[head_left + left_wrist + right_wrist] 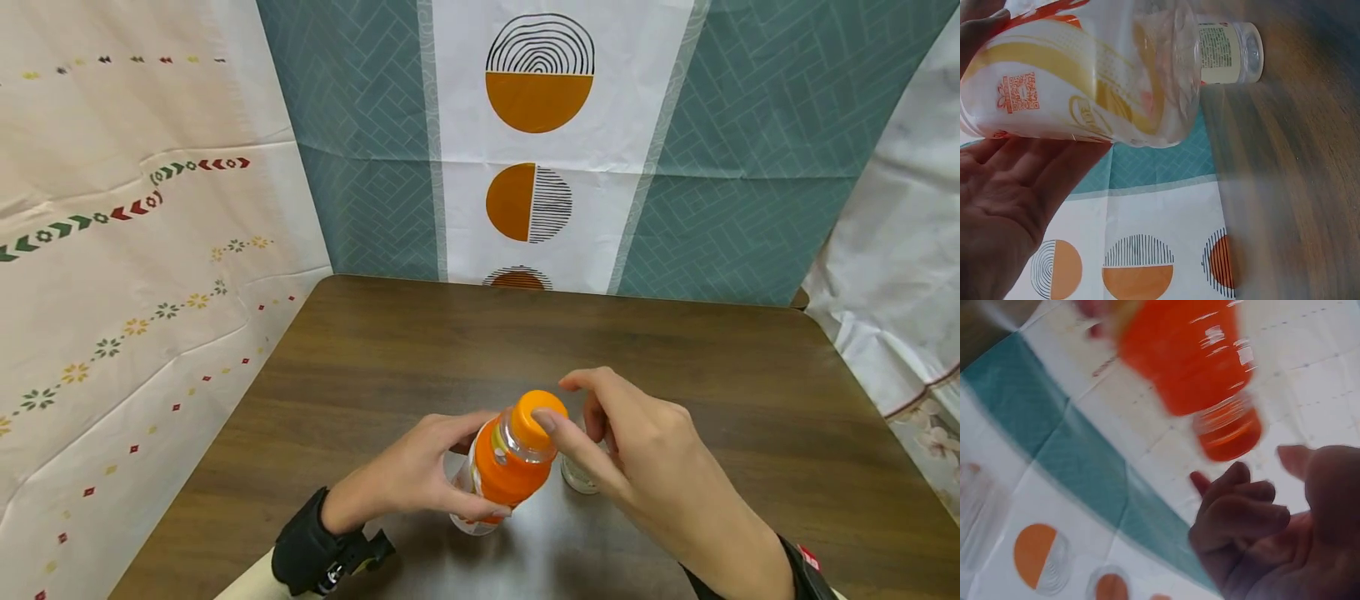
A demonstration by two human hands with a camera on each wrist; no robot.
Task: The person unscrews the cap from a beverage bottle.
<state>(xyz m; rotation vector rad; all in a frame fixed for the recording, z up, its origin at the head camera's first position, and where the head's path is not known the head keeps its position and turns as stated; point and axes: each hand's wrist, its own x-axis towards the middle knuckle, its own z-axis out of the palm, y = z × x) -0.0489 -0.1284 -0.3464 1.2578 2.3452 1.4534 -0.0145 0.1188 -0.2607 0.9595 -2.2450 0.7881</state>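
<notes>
My left hand (431,467) grips a clear plastic bottle (513,475) with an orange and white label and an orange cap (542,412). The bottle leans to the right, cap end up, over the table. In the left wrist view its lower part (1079,87) shows a printed code and a yellow band. My right hand (645,450) is close by the cap, thumb and fingers loosely bent with nothing between them. A small gap separates the right hand (1254,531) from the cap (1232,439) in the right wrist view.
A small clear container (1232,53) with a printed label stands on the table, partly hidden behind the bottle and right hand in the head view. The brown wooden table (360,358) ends at a patterned teal and white cloth (375,167). Pale cloths (112,275) hang at both sides.
</notes>
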